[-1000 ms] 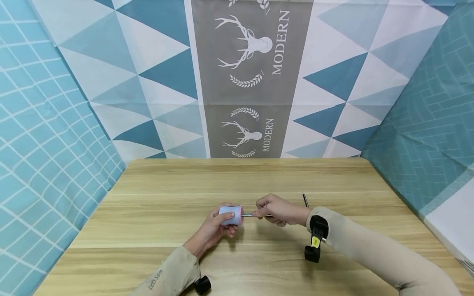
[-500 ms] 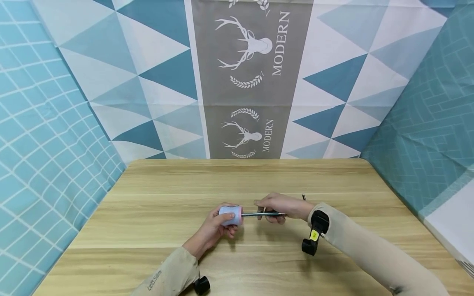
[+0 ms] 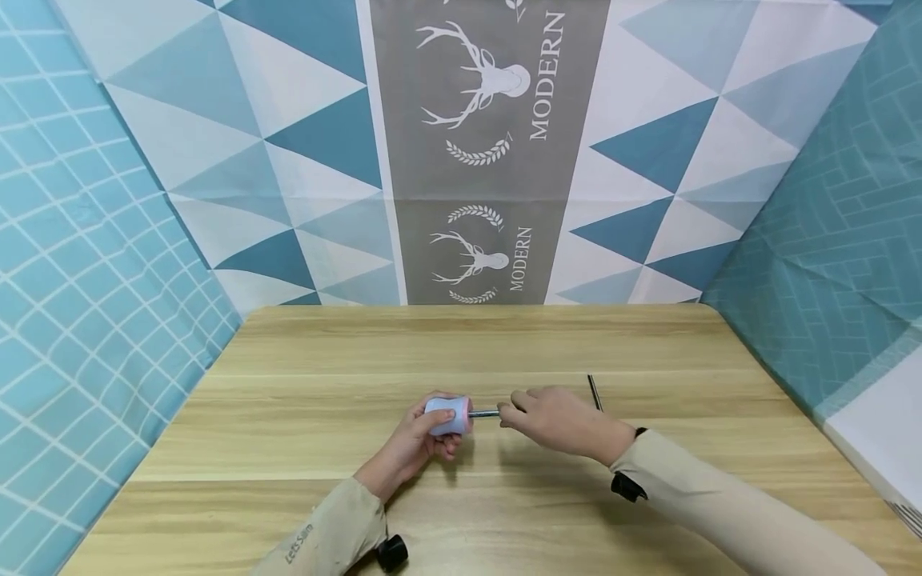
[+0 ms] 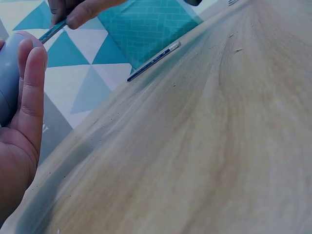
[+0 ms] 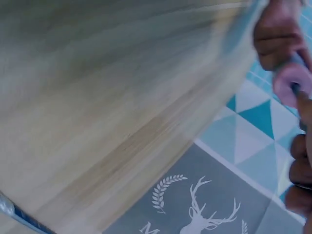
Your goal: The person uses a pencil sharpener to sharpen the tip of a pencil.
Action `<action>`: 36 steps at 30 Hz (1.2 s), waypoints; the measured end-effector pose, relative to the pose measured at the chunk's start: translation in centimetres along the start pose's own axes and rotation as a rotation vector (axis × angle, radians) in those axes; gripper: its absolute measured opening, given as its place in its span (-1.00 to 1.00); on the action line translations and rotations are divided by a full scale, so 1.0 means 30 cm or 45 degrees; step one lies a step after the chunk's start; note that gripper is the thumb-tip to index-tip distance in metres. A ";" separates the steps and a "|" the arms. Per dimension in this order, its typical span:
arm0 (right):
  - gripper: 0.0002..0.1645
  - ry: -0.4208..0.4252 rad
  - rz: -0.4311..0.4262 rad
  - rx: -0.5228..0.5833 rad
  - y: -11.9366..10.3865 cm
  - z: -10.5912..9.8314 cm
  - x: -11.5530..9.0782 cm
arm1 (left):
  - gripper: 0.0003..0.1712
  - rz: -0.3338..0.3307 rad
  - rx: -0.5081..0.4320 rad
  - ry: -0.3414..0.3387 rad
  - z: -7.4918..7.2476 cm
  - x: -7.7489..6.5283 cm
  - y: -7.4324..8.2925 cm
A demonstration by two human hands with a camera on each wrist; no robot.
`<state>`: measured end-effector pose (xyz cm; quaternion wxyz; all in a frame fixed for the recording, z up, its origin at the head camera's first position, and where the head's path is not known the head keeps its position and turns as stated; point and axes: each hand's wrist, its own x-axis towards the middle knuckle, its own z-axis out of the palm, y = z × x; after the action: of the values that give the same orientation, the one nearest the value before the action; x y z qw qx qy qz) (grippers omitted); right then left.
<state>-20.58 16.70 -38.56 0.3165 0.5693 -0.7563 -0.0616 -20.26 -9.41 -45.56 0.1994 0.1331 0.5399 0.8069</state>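
A light blue pencil sharpener (image 3: pixel 437 407) with a pink end lies on its side in my left hand (image 3: pixel 410 448), whose thumb presses on its side. From a hole in that pink end (image 5: pixel 286 87) sticks a dark pencil (image 3: pixel 484 414), pointing right. My right hand (image 3: pixel 558 420) pinches this pencil a short way from the sharpener, back of the hand up. The pencil's far part is hidden under that hand. In the left wrist view, the straight fingers (image 4: pixel 32 92) of my left hand lie along the sharpener.
A second dark pencil (image 3: pixel 594 392) with a light end lies on the wooden table (image 3: pixel 346 352) behind my right wrist. Patterned cloth (image 3: pixel 475 160) stands along the back and sides. A white object (image 3: pixel 882 432) sits at the right edge.
My right fingers loosened half a second ago, baring more of the pencil. Now that hand has turned over and pinches the pencil again. My left hand and the sharpener have stayed in place.
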 end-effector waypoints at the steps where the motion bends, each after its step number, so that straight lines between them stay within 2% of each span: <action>1: -0.64 0.039 -0.046 -0.094 0.001 0.007 0.003 | -0.72 -0.002 0.003 -0.002 -0.001 -0.001 0.002; 3: -0.56 0.113 -0.118 -0.214 0.003 0.021 0.009 | -0.72 -0.005 0.006 -0.008 -0.003 -0.002 0.003; 5: -0.52 0.171 -0.162 -0.261 0.005 0.035 0.018 | -0.71 -0.009 0.000 -0.012 -0.004 -0.003 0.003; 7: -0.54 0.201 -0.153 -0.212 0.004 0.048 0.027 | -0.70 -0.011 -0.008 -0.018 -0.005 -0.006 0.002; 9: -0.57 0.177 -0.089 -0.051 0.001 0.056 0.036 | -0.69 -0.010 -0.019 -0.023 -0.006 -0.009 0.002; 10: -0.60 0.139 -0.029 0.066 -0.003 0.055 0.039 | -0.69 -0.008 -0.025 -0.025 -0.005 -0.010 0.002; 12: -0.65 -0.004 0.162 0.372 -0.012 0.044 0.049 | -0.68 -0.004 -0.027 -0.030 -0.004 -0.010 0.003; 15: -0.62 -0.238 0.593 0.898 -0.023 0.011 0.073 | -0.69 -0.006 -0.021 -0.028 -0.001 -0.010 0.004; 17: -0.58 -0.363 0.892 1.275 -0.019 -0.004 0.085 | -0.71 -0.001 -0.025 -0.032 0.001 -0.008 0.002; 19: -0.59 -0.462 1.142 1.658 -0.005 -0.008 0.089 | -0.73 0.006 -0.034 -0.043 0.003 -0.007 0.000; 22: -0.66 -0.660 1.435 2.181 0.025 0.013 0.076 | -0.74 0.035 -0.036 -0.066 0.008 -0.007 -0.005; 23: -0.68 -0.731 1.509 2.298 0.034 0.020 0.072 | -0.74 0.042 -0.029 -0.068 0.010 -0.007 -0.006; 25: -0.73 -0.841 1.598 2.424 0.048 0.034 0.067 | -0.74 0.053 -0.020 -0.066 0.013 -0.007 -0.007; 28: -0.73 -0.862 1.580 2.419 0.060 0.039 0.068 | -0.75 0.054 -0.012 -0.048 0.016 -0.007 -0.005; 31: -0.71 -0.772 1.447 2.234 0.065 0.029 0.074 | -0.74 0.047 -0.008 -0.017 0.017 -0.007 0.000; 33: -0.65 -0.692 1.298 1.998 0.065 0.012 0.081 | -0.74 0.050 0.007 0.000 0.014 -0.007 0.006; 36: -0.68 -0.566 1.025 1.469 0.051 -0.013 0.077 | -0.74 0.041 0.022 0.013 0.009 -0.004 0.003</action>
<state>-21.99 15.26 -36.62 -0.1960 0.2976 -0.8651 0.3529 -20.05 -9.28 -45.36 0.1823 0.1393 0.5456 0.8061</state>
